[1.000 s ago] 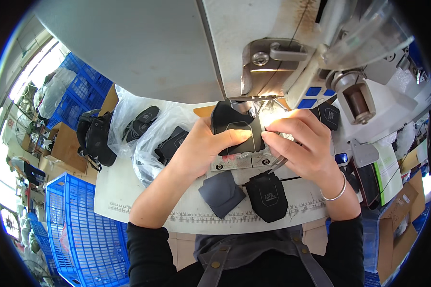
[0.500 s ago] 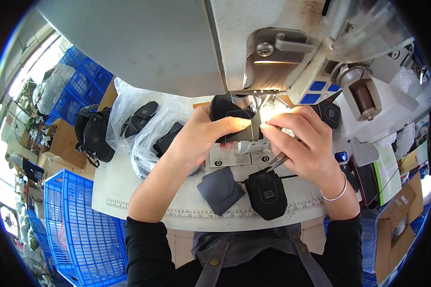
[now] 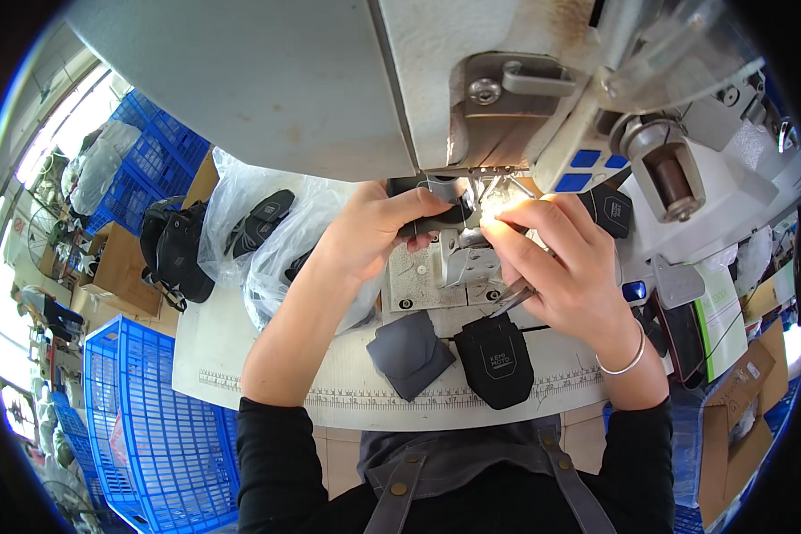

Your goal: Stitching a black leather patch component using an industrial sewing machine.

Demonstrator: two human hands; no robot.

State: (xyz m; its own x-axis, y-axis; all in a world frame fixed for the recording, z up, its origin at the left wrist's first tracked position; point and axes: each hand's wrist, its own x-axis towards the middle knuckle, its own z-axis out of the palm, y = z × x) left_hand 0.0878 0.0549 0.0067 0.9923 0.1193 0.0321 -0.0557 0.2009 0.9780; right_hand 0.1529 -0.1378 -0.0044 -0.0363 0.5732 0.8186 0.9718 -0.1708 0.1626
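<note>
My left hand [image 3: 378, 222] grips a black fabric piece [image 3: 450, 216] at the sewing machine's needle area, thumb on top and fingers beneath. My right hand [image 3: 565, 258] is closed just right of the needle, thumb and index fingertips pinched together in the lamp's glare; anything between them is too small to make out. Pointed metal thread snips [image 3: 514, 298] stick out from under its curled fingers. Nearer me on the table lie a black fabric pouch piece [image 3: 495, 360] and overlapping dark grey fabric pieces [image 3: 409, 354].
The sewing machine head [image 3: 498, 107] hangs over my hands, with a brown thread spool [image 3: 672, 178] at right. Clear plastic bags [image 3: 267, 285] with black pieces cover the table's left. A blue basket [image 3: 156, 418] stands at left, and an open cardboard box [image 3: 739, 418] at right.
My left hand has shifted up and slightly left with the black fabric piece, uncovering more of the machine bed. My right hand stays near the needle, its fingertips slightly higher.
</note>
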